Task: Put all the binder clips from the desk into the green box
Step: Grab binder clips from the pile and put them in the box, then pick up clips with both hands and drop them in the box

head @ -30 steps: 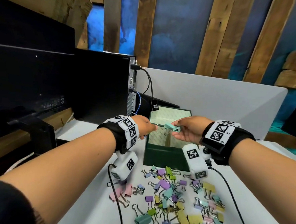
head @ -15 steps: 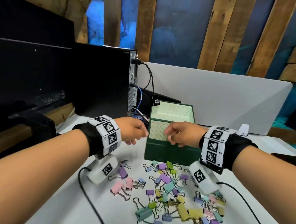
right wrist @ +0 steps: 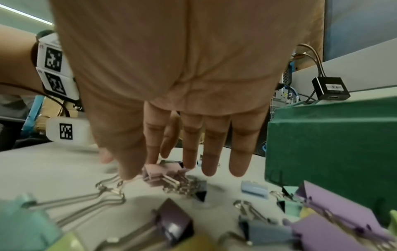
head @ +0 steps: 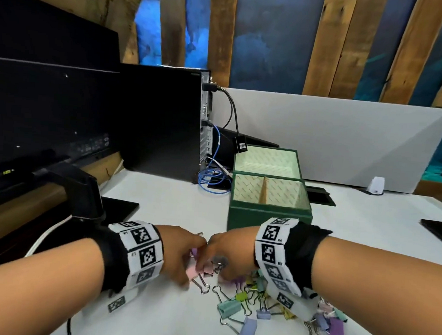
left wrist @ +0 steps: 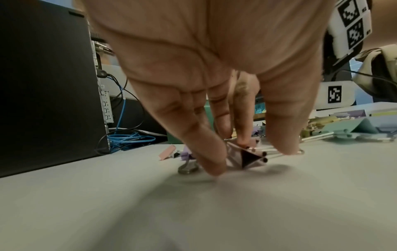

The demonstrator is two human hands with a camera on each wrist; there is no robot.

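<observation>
You stood at a white worktop (head: 176, 206). A black monitor (head: 44, 120) on a black stand (head: 83, 192) occupied its left side, with a black computer tower (head: 163, 119) just beside it. Blue and black cables (head: 211, 182) lay coiled behind the tower. A white partition panel (head: 346, 138) bounded the far edge. Behind it, vertical wooden planks (head: 323, 44) crossed a blue-painted wall (head: 269, 35).

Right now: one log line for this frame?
phase: picking | left hand: fingertips on pink clip | right hand: reaching pink clips | green box: open
</observation>
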